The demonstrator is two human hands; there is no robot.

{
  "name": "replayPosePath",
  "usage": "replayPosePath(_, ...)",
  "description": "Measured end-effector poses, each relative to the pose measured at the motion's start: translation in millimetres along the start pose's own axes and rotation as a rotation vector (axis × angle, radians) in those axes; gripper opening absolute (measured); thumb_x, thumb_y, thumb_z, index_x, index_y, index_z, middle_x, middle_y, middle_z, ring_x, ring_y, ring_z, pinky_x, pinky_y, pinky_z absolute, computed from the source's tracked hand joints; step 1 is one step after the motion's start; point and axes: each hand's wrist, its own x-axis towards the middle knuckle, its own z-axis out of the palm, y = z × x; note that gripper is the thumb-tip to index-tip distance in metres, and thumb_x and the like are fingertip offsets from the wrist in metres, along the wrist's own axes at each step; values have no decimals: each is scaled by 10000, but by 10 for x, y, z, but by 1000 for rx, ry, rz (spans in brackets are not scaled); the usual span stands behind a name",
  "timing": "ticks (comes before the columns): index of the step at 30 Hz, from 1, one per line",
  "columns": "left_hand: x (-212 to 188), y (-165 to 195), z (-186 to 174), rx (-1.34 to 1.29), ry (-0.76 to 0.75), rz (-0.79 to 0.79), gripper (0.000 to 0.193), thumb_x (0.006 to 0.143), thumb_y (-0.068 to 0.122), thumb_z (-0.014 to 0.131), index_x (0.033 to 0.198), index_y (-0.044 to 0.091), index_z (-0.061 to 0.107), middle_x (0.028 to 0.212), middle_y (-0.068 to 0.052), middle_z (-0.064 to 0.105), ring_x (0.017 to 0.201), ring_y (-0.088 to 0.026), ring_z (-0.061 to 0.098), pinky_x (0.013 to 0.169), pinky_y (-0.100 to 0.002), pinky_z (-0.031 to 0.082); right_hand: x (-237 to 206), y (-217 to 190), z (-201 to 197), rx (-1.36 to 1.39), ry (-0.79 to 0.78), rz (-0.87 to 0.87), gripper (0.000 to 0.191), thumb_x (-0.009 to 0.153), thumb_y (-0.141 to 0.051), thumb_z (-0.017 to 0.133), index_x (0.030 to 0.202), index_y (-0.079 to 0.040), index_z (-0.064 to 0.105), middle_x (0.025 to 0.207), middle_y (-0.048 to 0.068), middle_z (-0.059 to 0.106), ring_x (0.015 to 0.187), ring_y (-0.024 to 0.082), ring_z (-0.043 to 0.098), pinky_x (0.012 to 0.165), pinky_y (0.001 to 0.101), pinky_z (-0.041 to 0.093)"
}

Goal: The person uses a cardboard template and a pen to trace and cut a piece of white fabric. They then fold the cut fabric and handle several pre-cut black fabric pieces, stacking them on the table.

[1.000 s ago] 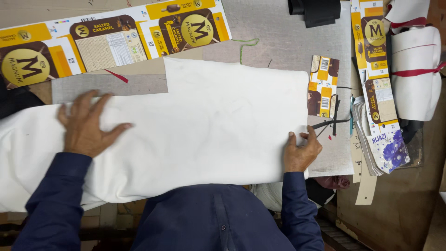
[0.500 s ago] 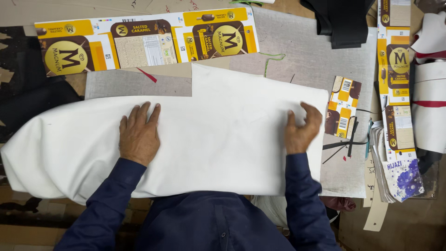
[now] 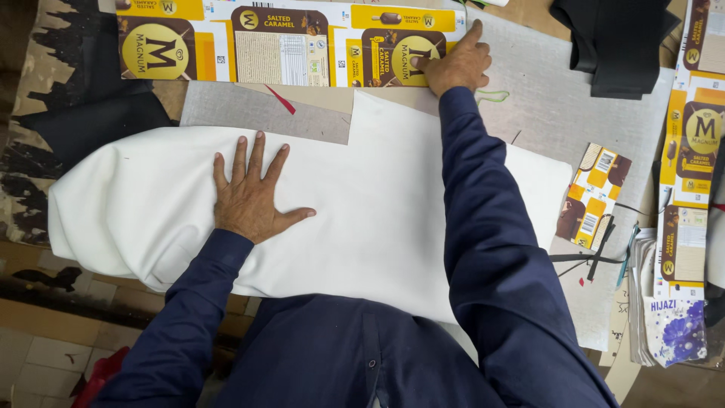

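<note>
Far left: black fabric scrap on worn table edge. Large white folded cloth spans bench centre, left end bulging over front edge, right edge stopping short of small yellow-brown flattened carton. Left hand flat on cloth, fingers spread wide, gripping nothing. Long yellow-brown flattened cardboard carton lies along far edge. Right hand rests on its right end, fingers extended, pressing, not grasping. Bare grey board open right of hand. Black folded fabric beyond.
</note>
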Motion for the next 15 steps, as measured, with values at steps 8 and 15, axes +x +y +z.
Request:
replayPosePath(8, 23, -22, 35, -4, -65, -6, 1383, 529, 962, 612, 1596, 159, 252, 1670, -235, 92, 1539, -401, -41, 1143, -685, -126, 77, 577, -234, 868, 117, -730, 267, 1051, 16, 720, 1292, -5, 608, 1278, 138, 678, 1191, 212, 681, 1062, 296, 549)
replayPosePath(15, 0, -39, 12, -31, -58, -9, 1382, 550, 935, 630, 1615, 146, 240, 1683, -236, 89, 1551, -410, -26, 1160, -693, -103, -972, 1729, -780, 1009, 346, -623, 60, 1166, -62, 593, 1193, -11, 579, 1210, 125, 675, 1091, 193, 596, 1009, 322, 470)
